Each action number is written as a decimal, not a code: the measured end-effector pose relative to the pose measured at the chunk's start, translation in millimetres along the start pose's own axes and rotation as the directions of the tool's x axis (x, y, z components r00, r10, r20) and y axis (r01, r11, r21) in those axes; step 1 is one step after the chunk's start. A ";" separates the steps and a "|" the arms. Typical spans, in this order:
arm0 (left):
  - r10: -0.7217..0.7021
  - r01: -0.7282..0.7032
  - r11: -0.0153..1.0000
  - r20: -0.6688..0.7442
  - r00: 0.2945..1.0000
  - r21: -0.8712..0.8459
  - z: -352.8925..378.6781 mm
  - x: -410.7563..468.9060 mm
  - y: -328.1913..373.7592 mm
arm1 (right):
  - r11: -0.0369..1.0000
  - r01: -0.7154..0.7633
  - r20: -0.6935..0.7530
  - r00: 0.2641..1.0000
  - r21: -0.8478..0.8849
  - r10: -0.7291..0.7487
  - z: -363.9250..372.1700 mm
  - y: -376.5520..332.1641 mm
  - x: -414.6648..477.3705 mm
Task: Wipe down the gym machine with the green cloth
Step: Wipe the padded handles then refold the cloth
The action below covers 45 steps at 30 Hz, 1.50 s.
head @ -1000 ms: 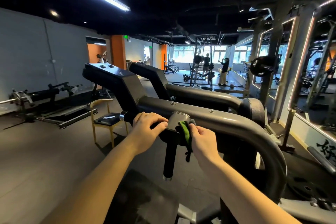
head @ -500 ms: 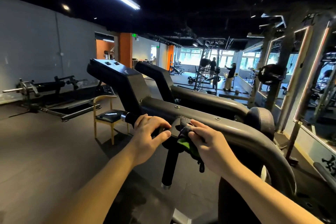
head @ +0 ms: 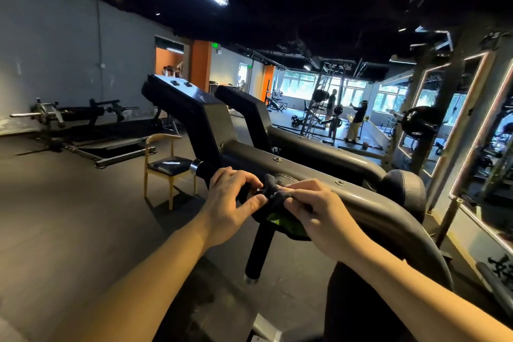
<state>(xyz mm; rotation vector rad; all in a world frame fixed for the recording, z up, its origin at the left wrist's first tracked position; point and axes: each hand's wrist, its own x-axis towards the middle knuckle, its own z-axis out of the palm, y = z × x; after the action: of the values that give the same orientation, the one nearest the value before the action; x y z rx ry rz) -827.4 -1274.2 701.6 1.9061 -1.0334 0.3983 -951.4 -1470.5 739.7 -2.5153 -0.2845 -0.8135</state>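
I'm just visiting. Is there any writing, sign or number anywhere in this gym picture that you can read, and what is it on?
Green lit sign beside the orange pillar: too blurred to read.
Second green sign farther back: too small to read.
Black brush character at the picture's lower right: cut off by the frame edge, unreadable.
On the gym machine and the green cloth: no writing visible.

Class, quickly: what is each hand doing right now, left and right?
Left hand: fingers curled round the machine's black handle.
Right hand: fingers pinching the bunched green cloth.
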 end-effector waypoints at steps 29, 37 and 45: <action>-0.086 0.105 0.982 0.120 0.989 -0.159 -19.5 17.9 101.4 | 0.929 -0.147 -0.212 0.950 0.341 0.228 -50.0 -28.0 -11.1; -0.225 0.251 0.931 0.126 0.966 -0.265 -20.6 37.8 122.4 | 0.685 -0.290 -0.075 0.890 0.669 0.449 -42.8 -57.1 6.8; -0.089 0.097 0.989 -0.072 0.993 0.113 -23.8 27.4 84.2 | 0.941 -0.272 -0.341 0.881 0.201 0.327 -43.2 -22.2 29.2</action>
<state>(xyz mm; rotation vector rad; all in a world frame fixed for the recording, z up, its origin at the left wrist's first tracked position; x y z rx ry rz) -874.5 -1288.5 778.9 2.0222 -0.8908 0.4735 -956.8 -1471.5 796.1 -2.1374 0.1664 -1.0683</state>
